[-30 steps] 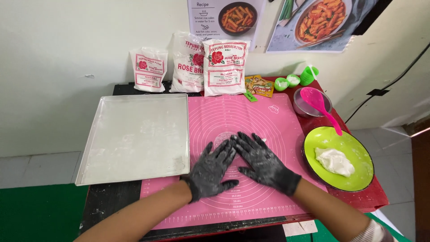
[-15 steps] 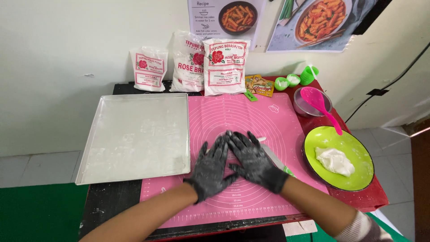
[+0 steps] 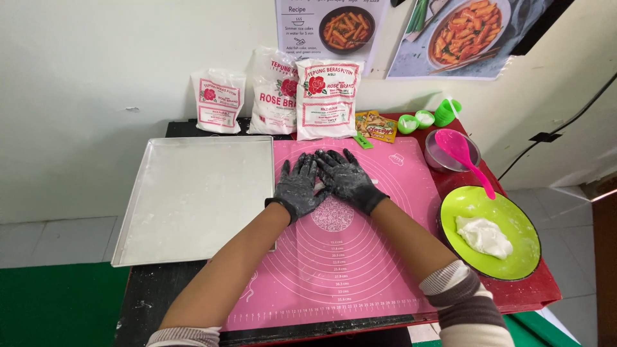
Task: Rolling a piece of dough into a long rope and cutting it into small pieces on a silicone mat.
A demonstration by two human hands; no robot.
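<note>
The left hand and the right hand, both in black gloves dusted with white flour, lie flat side by side on the pink silicone mat. The fingers are spread and point toward 12 o'clock, and the two hands touch each other at the inner edges. Between and under them a small white piece of dough shows; the palms press on it from above, open and not clamped around it. It sits in the upper middle part of the mat.

At 9 o'clock from the hands, just beside the mat, lies a metal baking tray, lightly floured. At 12 o'clock three white flour bags stand against the wall. At 3 o'clock is a small metal bowl with a pink spoon in it. At 4 o'clock a green plate holds a lump of white dough, well apart from the hands.
</note>
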